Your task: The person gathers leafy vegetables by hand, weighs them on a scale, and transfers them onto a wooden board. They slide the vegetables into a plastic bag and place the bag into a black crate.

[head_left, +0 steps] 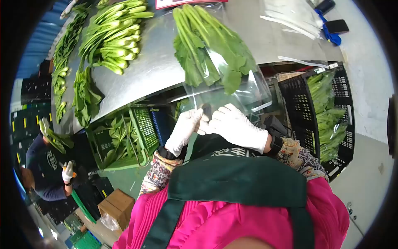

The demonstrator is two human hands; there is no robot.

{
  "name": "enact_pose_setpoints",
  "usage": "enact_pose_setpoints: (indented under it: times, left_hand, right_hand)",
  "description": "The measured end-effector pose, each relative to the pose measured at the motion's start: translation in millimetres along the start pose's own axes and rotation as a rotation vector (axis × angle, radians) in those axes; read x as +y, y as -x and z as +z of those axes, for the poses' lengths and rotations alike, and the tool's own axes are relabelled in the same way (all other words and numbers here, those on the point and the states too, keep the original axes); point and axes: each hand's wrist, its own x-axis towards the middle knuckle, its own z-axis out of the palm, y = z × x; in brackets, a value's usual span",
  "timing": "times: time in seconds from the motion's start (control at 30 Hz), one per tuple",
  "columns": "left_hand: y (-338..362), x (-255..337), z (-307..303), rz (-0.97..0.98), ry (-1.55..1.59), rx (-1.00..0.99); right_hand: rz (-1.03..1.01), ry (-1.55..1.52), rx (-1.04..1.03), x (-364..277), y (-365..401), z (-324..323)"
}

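Observation:
A clear plastic bag [259,93] with a bunch of leafy greens [207,45] lies over the near edge of the steel table. The stalks point away from me and the leaves toward me. Both my hands wear white gloves and meet at the near end of the bag. My left hand [185,129] is closed, thumb and fingers pinched at the bag's near left part. Beside it, my right hand [238,128] has its fingers curled over the plastic, almost touching the left fingertips. The exact grip is partly hidden by the gloves.
Bunches of bok choy [118,39] lie on the steel table [159,62] at left. Flat plastic bags [290,16] and a phone [336,26] are at upper right. A black crate [300,112] holds bagged greens; a green crate [143,128] stands below. A co-worker [47,166] holds greens at left.

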Motion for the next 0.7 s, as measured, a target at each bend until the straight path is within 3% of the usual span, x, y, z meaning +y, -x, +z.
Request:
enact_pose_setpoints:
  times: [0.1,0.13,0.17,0.2,0.23,0.27,0.3,0.37,0.4,0.43,0.47,0.5,0.57,0.63,0.7]
  left_hand:
    - [0.6,3.5,-1.1,0.009,-0.008,0.039]
    - [1.5,4.3,-3.4,0.013,-0.027,0.040]
    - [3.3,3.1,-6.6,0.032,-0.038,0.007]
    - [5.4,0.9,-10.5,0.018,-0.058,-0.015]
    - [5.2,2.3,-14.8,0.021,-0.078,-0.035]
    - [6.3,4.4,-18.4,0.034,-0.095,-0.059]
    - [8.5,6.5,-23.9,0.047,-0.117,-0.081]
    - [9.1,3.5,-37.2,0.058,-0.108,-0.113]
    - [5.9,-1.4,-39.7,0.249,-0.406,0.128]
    - [0.8,-5.6,-40.9,0.444,-0.707,0.368]
    - [-5.0,-10.4,-39.3,0.749,-0.923,0.510]
    - [-10.7,-3.0,-38.7,0.893,-1.125,0.540]
    - [-22.7,3.9,-41.2,0.909,-1.350,0.454]
    - [-32.1,11.4,-38.5,1.083,-1.614,0.290]
    - [-29.7,26.7,-36.7,1.227,-1.671,0.024]
  right_hand:
    - [0.046,-0.139,0.109,4.0,26.7,-34.1]
    - [0.045,-0.051,0.169,7.2,48.5,-50.4]
    - [0.260,0.017,-0.213,9.9,73.5,-63.0]
    - [0.339,0.127,-0.023,21.3,129.1,-36.7]
    - [0.584,0.304,-0.762,25.8,197.9,-10.0]
    - [0.609,0.223,-0.433,22.2,309.5,25.2]
    - [0.605,0.240,-0.423,31.4,301.2,19.2]
    - [1.032,0.081,-0.579,50.2,268.5,1.4]
    - [1.250,-0.015,-0.660,57.9,255.2,-1.5]
    - [0.924,0.095,-0.019,75.6,244.4,6.3]
    - [0.808,0.093,0.234,90.1,201.5,-5.8]
    - [0.769,0.047,0.317,103.6,173.9,-12.3]
    - [0.484,0.104,0.324,129.9,137.2,-18.1]
    - [0.393,0.154,0.177,140.1,114.5,-22.4]
    - [0.259,0.231,0.052,142.6,101.0,-27.6]
